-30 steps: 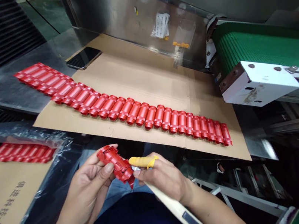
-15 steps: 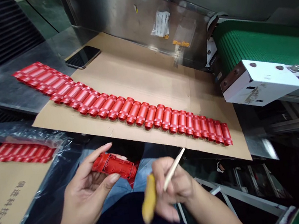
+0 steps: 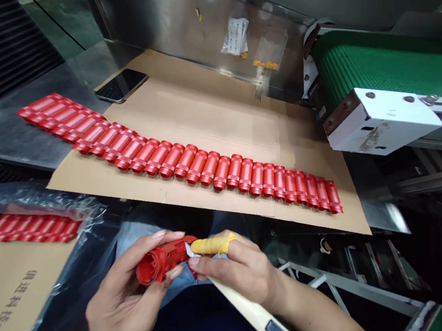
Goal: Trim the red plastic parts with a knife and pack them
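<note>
In front of my body, my left hand (image 3: 128, 295) wraps its fingers and thumb round a red plastic tube-shaped part (image 3: 162, 260), its round open end turned toward the lower left. My right hand (image 3: 244, 267) grips a cream-handled knife (image 3: 246, 308) with a dark patch at the handle's butt. A short pale blade (image 3: 190, 250) meets the right end of the red part; its tip is hidden. Yellow wrapping (image 3: 212, 245) covers the right index finger, which lies against that end too.
Red tubes (image 3: 211, 168) lie in a long row on a cardboard sheet (image 3: 213, 111), with a phone (image 3: 121, 86) behind. A bag-lined carton (image 3: 12, 296) at left holds more red parts. A green conveyor (image 3: 388, 63) with a white metal end bracket (image 3: 384, 119) juts in from the right.
My right hand has swung left to the red part and turned the knife so its handle points down right. My left hand has rotated the part, bringing its round end into view.
</note>
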A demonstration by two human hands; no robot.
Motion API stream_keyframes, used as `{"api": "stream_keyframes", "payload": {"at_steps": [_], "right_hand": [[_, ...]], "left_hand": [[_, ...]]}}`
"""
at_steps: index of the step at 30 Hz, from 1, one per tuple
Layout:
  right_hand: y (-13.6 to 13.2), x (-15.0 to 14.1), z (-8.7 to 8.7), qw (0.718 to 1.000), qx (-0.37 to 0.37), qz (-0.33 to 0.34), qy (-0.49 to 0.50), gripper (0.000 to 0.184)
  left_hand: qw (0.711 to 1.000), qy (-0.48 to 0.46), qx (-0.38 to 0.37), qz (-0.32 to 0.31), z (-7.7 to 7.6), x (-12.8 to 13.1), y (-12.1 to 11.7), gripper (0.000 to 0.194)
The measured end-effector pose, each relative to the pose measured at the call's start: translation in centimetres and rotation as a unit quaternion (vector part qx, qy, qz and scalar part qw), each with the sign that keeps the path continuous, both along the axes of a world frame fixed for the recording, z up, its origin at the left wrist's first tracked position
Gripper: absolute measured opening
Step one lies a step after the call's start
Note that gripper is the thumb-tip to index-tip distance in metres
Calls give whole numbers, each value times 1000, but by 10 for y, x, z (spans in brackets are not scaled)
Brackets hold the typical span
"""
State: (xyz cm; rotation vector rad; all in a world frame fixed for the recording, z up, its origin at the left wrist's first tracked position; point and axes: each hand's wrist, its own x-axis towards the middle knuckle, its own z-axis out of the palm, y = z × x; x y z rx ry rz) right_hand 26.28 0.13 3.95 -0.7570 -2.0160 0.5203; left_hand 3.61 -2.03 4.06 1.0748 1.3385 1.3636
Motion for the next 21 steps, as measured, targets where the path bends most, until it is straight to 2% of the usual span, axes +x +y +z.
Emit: {"api": "stream_keyframes", "payload": {"at_steps": [6,12,17,21], "right_hand": [[3,-3,1,999,34,-15,-11,32],[-3,-2,3,1000,19,-19,-13,38],[-5,4,9,998,3,-55,12,38],[-3,2,6,1000,-10,-9,13,37]], "left_hand": [[1000,14,19,-8,-2,0,0,48],[1000,17,2,-4,-2,-2,-1,52],[999,40,19,3,-1,-7,0,57],[998,39,47,-23,-4,-10,1,56]]}}
